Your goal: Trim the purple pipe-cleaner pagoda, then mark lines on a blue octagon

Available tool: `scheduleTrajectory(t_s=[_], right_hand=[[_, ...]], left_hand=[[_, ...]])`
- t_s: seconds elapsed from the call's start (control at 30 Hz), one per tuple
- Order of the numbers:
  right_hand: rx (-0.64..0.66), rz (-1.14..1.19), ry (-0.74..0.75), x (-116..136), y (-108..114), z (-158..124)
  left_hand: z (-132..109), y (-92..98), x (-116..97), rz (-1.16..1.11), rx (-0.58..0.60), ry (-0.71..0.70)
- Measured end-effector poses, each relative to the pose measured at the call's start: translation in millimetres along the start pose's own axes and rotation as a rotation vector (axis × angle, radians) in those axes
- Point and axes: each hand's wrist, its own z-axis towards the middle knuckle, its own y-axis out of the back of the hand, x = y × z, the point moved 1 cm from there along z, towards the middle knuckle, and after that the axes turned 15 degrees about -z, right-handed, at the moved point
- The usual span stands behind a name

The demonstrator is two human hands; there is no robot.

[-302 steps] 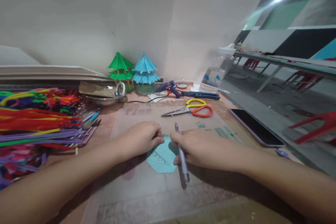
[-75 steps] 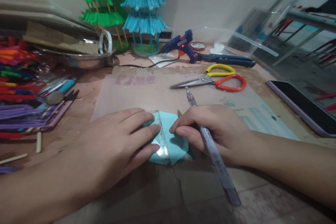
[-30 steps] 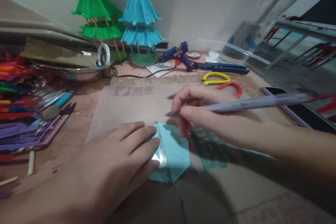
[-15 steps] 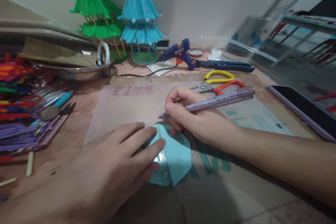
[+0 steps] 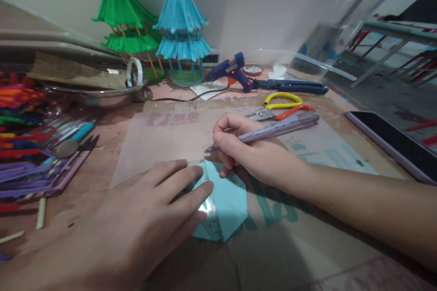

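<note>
A light blue many-sided paper piece (image 5: 232,204) lies on the sheet-covered board in front of me. Across it runs a clear ruler (image 5: 212,216), partly hidden under my left hand (image 5: 160,209). The fingers of that hand are spread and rest flat on the ruler and paper. My right hand (image 5: 239,143) grips a purple pen (image 5: 273,131), tilted, its tip just beyond the paper's far edge. Whether the tip touches the surface I cannot tell.
Scissors (image 5: 283,107) with yellow and red handles lie beyond my right hand. Behind them is a blue glue gun (image 5: 232,70). Green (image 5: 126,13) and blue (image 5: 182,22) model towers stand at the back. A phone (image 5: 392,145) is at right; pliers (image 5: 88,142) and craft pieces at left.
Both hands keep nearly the same places on and above the paper. The pen's rear end has shifted slightly left, and the whole view has moved a little.
</note>
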Motion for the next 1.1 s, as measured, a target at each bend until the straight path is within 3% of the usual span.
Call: scheduleTrajectory(t_s=[1.1], right_hand=[[0.003,-0.067,-0.023,5.9,3.3,-1.4]], left_hand=[[2.6,-0.3,-0.9,-0.052,0.060,0.070]])
